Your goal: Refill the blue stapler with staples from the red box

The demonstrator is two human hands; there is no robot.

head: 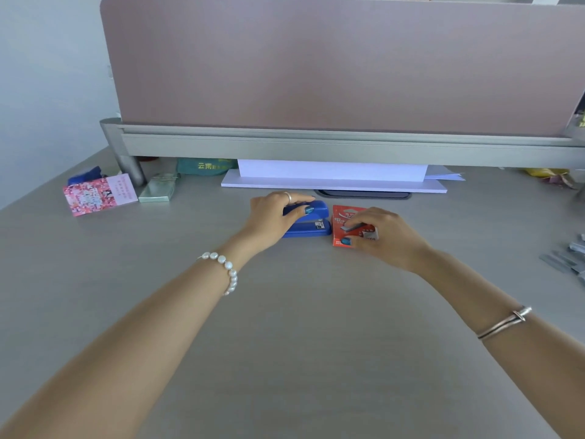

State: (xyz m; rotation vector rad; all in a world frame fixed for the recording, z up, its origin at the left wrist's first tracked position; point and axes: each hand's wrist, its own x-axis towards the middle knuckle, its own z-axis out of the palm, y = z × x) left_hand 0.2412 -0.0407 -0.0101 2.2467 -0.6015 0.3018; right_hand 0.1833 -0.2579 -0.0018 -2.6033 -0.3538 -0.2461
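Blue stapler (311, 220) lies mid-table, just left of the red box (349, 228); the two sit close, whether touching I cannot tell. The stapler reads as closed, top arm down on its base.

Left hand (272, 218) closed over the stapler's left end, thumb on the top arm, fingers curled round the far side. Right hand (384, 236) on the red box, thumb at the near edge, fingertips pinching a grey strip of staples (349, 228) at the box top. Whether the strip is clear of the box is not certain.

Step in hand, as judged: drawing one strip out while steadying the stapler.

- Pinch the strip by its long sides, keep it level; glued staples snap if bent.
- Hold the box down with the thumb so the light card does not ride up with the strip.
- The stapler still needs opening; the left hand is placed to do it.
- Strip should go into the channel legs down.

Materials: stapler is smooth, glossy blue, rounded top, flat base. Box is thin printed card, flat, rectangular. Staples dull grey metal, ribbed bar. Table (285, 359) matte grey, faint grain. More loose staple strips (566, 258) lie far right.
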